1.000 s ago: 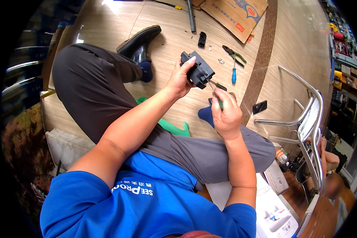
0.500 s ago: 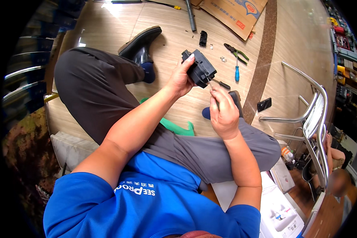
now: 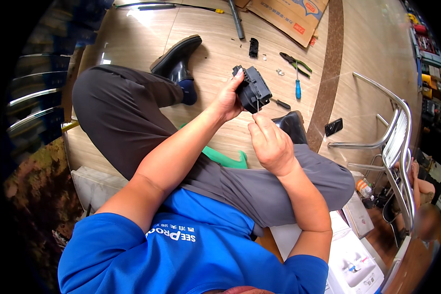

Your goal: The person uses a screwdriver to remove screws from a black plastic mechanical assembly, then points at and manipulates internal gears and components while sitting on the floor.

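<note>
Swung leftward below the black unit (image 3: 255, 89) at upper centre, the right hand (image 3: 273, 143) pinches a thin shaft (image 3: 258, 106) to its edge, the left hand (image 3: 229, 100) grips its side, a dark piece (image 3: 253, 47) lies loose above, and it seems mostly assembled yet.

A black housing (image 3: 254, 88) is gripped by the left hand (image 3: 228, 102), a tool (image 3: 258, 106) at its near edge by the right hand (image 3: 274, 144).
</note>
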A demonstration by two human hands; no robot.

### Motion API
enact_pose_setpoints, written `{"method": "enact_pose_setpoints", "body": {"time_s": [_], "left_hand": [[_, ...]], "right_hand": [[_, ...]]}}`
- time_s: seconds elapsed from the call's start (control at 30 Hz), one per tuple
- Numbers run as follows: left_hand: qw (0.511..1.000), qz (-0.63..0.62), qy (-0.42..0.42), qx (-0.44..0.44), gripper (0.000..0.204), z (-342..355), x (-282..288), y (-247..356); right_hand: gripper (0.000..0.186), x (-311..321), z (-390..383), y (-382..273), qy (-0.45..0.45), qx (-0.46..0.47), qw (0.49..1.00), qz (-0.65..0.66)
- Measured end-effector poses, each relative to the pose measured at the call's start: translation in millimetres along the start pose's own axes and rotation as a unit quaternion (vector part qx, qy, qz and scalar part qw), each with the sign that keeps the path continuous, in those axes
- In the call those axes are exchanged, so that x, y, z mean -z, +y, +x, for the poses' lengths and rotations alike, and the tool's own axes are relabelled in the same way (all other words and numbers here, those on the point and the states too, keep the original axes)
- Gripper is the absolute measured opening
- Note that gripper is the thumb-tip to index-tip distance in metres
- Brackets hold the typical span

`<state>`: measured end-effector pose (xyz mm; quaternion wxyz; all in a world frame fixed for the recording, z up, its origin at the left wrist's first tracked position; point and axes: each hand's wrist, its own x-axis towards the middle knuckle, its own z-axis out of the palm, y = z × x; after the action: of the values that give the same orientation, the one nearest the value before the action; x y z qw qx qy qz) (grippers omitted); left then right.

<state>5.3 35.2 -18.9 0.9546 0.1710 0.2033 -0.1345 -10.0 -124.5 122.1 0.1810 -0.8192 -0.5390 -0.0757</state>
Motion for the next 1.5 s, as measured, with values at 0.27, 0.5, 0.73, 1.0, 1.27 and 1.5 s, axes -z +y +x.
{"method": "enact_pose_setpoints", "body": {"time_s": [0.27, 0.5, 0.73, 1.0, 1.27, 1.5], "left_hand": [[0.992, -0.097, -0.081, 0.001, 0.069, -6.2, -8.5, 3.8], [0.974, -0.161, -0.153, 0.041, 0.097, -15.1, -28.5, 15.5], [0.961, -0.197, -0.184, 0.057, 0.102, -11.4, -21.0, 13.1], [0.966, -0.145, -0.214, 0.027, 0.104, -12.0, -25.9, 12.2], [0.986, -0.101, -0.131, 0.009, 0.105, -11.6, -30.6, 13.7], [0.985, -0.128, -0.114, 0.002, 0.100, -4.6, -22.1, 9.9]], "right_hand": [[0.026, -4.2, -0.5, -8.3, 0.055, 0.003, 0.998, 0.028], [0.023, -7.4, 4.6, -31.5, 0.033, 0.031, 0.998, 0.039], [0.019, -14.9, 2.9, -37.2, 0.017, 0.038, 0.999, 0.028], [0.021, -16.5, -2.2, -33.8, -0.034, 0.038, 0.998, 0.048], [0.025, -21.2, -2.6, -28.5, -0.055, 0.043, 0.996, 0.055], [0.029, -23.3, -1.7, -23.8, -0.070, 0.038, 0.996, 0.050]]}}
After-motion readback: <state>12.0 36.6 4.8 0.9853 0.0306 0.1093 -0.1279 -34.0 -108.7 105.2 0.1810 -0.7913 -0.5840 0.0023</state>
